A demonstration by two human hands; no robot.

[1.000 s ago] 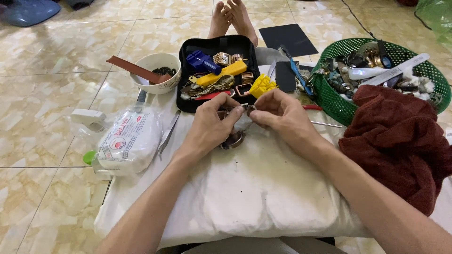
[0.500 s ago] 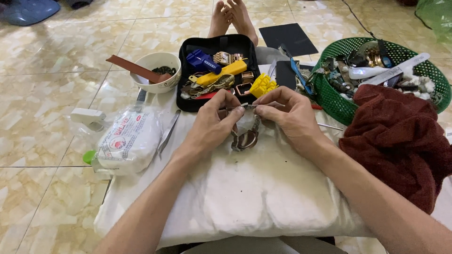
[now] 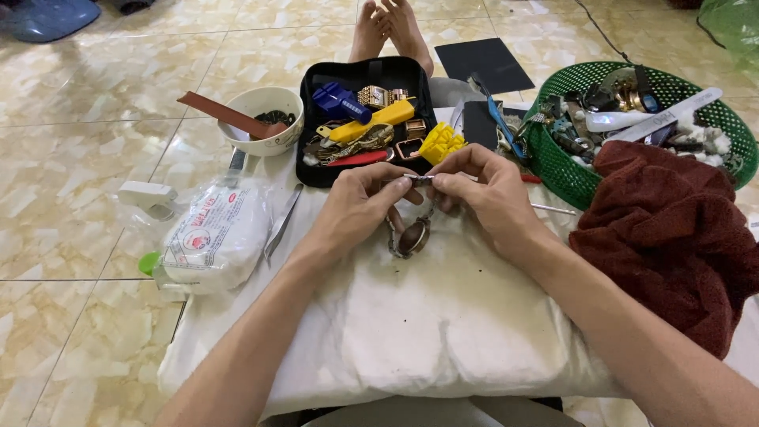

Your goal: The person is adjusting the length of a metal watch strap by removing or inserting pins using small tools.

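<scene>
A metal wristwatch (image 3: 413, 236) hangs by its bracelet over a white cushion (image 3: 443, 324) on my lap. My left hand (image 3: 360, 207) and my right hand (image 3: 478, 190) both pinch the top end of the bracelet (image 3: 419, 180), fingertips almost touching. The round watch case dangles just below them, close to the cushion's cloth. Behind my hands lies an open black tool case (image 3: 316, 150) with yellow and blue watch tools, a gold watch and small parts.
A green basket (image 3: 553, 170) of watch parts stands at the right, with a dark red towel (image 3: 672, 237) in front of it. A white bowl (image 3: 265, 126), tweezers (image 3: 281, 223) and a plastic bag of white stuff (image 3: 213, 237) lie at the left. My bare feet (image 3: 391, 32) rest beyond the case.
My hands have lifted the bracelet's end, so the watch case now hangs lower and in plain sight between my wrists. Earlier it was bunched under my fingers.
</scene>
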